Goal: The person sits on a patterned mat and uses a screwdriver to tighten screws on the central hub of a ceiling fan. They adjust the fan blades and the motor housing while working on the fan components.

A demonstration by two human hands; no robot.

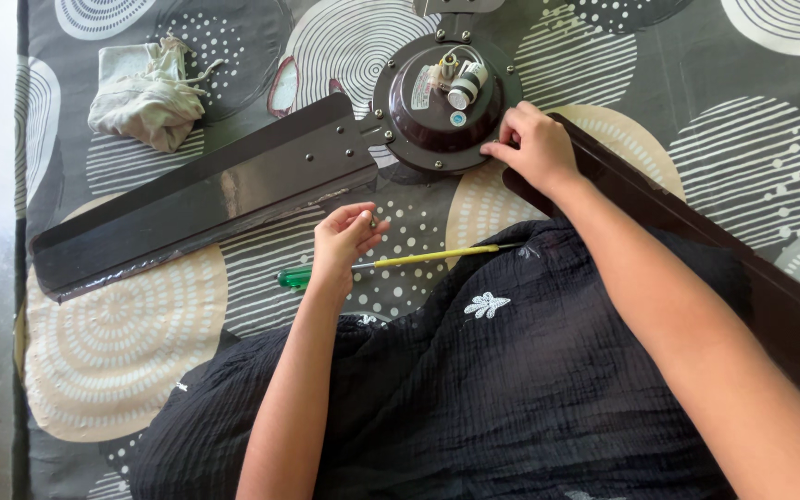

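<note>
Head view, items large to small:
1. Patterned cloth [752, 167] – grey w/ circles, spread under all parts, prob. as a work mat.
2. Fan blades – left blade [196, 194] bolted on; right blade [696, 231] laid at hub edge, under the arm.
3. Motor hub [442, 102] – centre top, lying flat, screw holes up.
4. Rag [145, 93] – top left, apart.
5. Screwdriver [400, 261] – green handle, laid down beside the lap, within reach.
6. Right hand [537, 148] – fingertips pressed at hub rim where blade meets; can't tell if pinching anything.
7. Left hand [344, 239] – curled, fingertips pinching a small part, likely a screw.

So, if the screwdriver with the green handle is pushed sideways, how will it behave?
The screwdriver has a round green handle and a thin straight shaft, so it would probably roll. The patterned cloth under it looks soft and may slow it. It seems stiff and light.
</note>
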